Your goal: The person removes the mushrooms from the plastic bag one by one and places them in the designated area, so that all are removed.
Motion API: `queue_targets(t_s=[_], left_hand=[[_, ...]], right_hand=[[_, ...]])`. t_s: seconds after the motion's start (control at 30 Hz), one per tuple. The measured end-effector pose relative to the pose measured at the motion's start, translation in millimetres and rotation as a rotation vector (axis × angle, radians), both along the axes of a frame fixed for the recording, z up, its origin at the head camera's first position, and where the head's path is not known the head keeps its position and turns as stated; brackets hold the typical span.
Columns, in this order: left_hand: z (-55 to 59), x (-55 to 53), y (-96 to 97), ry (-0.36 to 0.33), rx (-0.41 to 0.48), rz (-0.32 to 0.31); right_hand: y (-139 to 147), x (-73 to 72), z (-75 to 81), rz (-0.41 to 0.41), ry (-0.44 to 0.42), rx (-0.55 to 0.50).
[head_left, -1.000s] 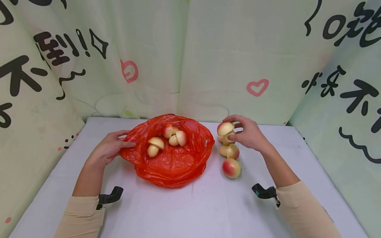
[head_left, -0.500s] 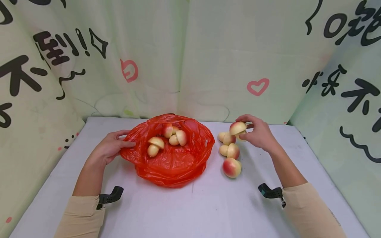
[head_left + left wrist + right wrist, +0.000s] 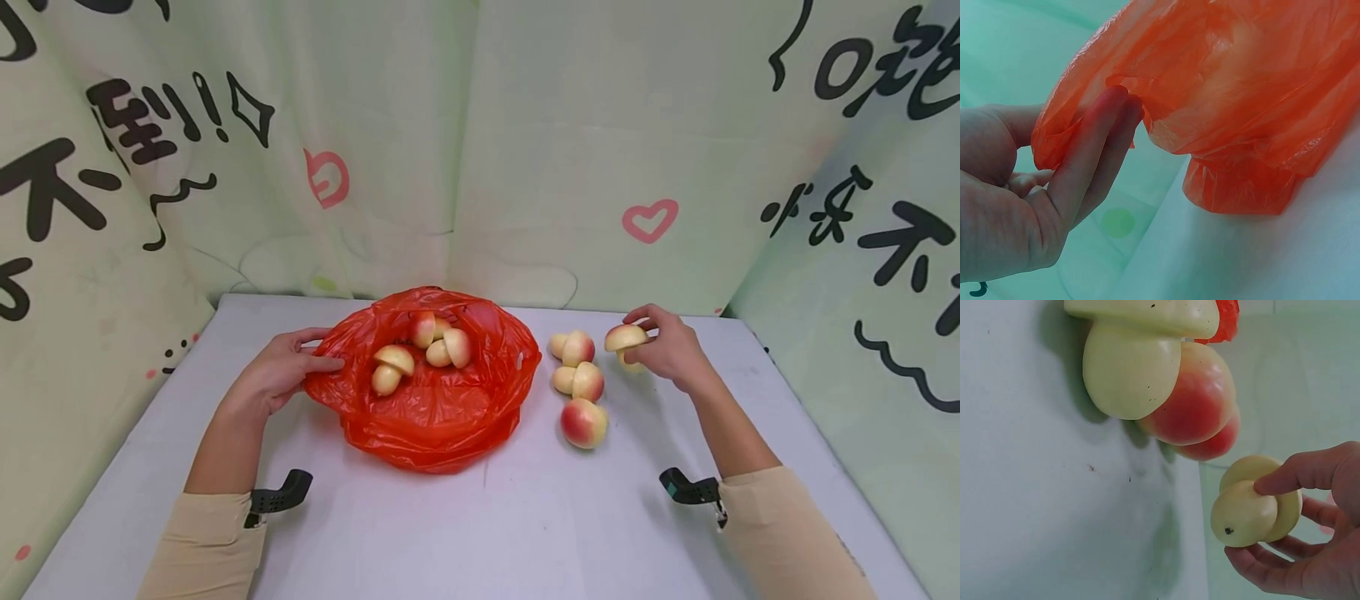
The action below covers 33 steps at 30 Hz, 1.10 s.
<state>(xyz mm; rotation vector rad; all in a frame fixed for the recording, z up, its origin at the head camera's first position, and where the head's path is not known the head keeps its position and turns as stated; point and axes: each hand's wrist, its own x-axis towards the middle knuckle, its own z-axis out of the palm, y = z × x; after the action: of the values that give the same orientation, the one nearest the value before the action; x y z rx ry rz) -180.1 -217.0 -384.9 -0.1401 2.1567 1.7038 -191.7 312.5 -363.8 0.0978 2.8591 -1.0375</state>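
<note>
The right hand [image 3: 670, 348] pinches a mushroom [image 3: 625, 336], probably light, firm and smooth, best gripped by its stem [image 3: 1243, 515]; the left hand [image 3: 276, 368] pinches a flimsy bag [image 3: 442, 425].

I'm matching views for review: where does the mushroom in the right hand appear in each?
Head: right of centre, the mushroom in the right hand.
Left wrist: not in it.
Right wrist: lower right, between thumb and fingers.
Shared landmark: the red bag, near the centre in head, upper right in left wrist, a scrap at the top edge in right wrist.
</note>
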Motion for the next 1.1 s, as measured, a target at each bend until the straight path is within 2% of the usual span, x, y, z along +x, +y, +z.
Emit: queue_targets(t_s=[0.47,1.1], left_hand=[[-0.8,0.9,0.6,0.002,-0.007,0.007],[-1.3,-0.2,0.2,0.001,0.002,0.011]], right_hand=[[3.3,-2.6,-15.2,0.087,-0.078,0.054],[2.9,-2.1,-24.1,0.136,-0.046,0.032]])
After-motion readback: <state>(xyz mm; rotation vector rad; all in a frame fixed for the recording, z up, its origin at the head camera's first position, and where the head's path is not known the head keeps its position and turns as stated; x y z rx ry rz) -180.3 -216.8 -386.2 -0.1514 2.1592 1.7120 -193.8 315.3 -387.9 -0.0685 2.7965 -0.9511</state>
